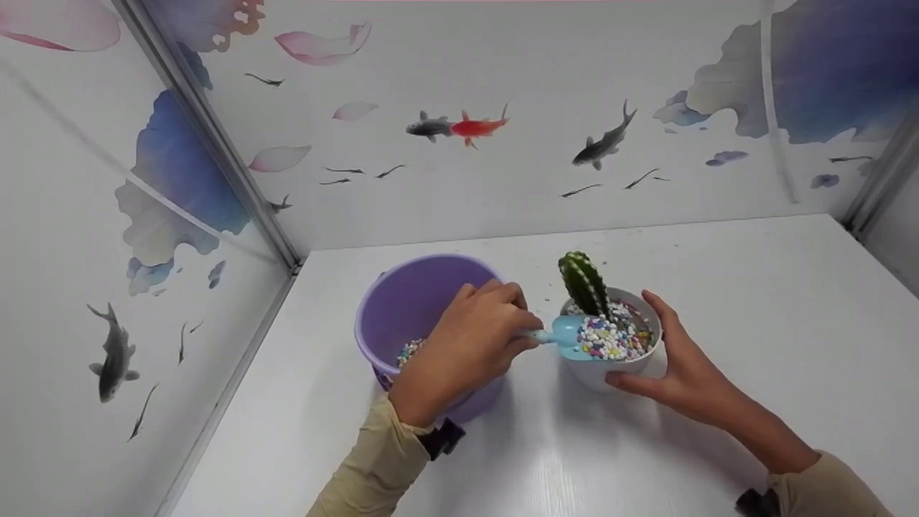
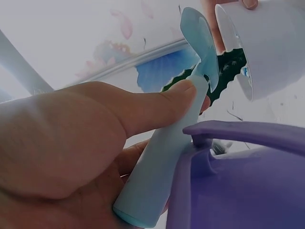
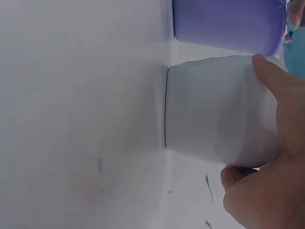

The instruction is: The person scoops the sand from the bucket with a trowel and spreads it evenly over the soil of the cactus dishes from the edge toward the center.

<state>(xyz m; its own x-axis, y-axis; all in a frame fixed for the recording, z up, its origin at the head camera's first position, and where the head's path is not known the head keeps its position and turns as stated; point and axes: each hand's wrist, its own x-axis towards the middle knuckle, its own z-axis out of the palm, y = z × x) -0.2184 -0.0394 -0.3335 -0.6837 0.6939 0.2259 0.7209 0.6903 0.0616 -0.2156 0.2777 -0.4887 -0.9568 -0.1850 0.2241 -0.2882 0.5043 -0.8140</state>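
My left hand (image 1: 470, 337) grips the handle of a light blue scoop (image 1: 567, 336), its thumb laid along the handle (image 2: 159, 157) in the left wrist view. The scoop's bowl is over the near side of a white pot (image 3: 214, 112), at its rim. Multicoloured pebbles (image 1: 610, 337) lie at the scoop's mouth and across the pot's top. A green cactus (image 1: 583, 283) stands in the pot, leaning left. My right hand (image 1: 693, 370) holds the pot from the right, thumb at the front and fingers round the far side. The pot rests on the table.
A purple bucket (image 1: 366, 337) with pebbles (image 1: 411, 350) inside stands left of the pot, under my left forearm. Small dark specks dot the white table (image 1: 775, 309) behind the pot. Painted wall panels (image 1: 502, 194) close off the back and left side.
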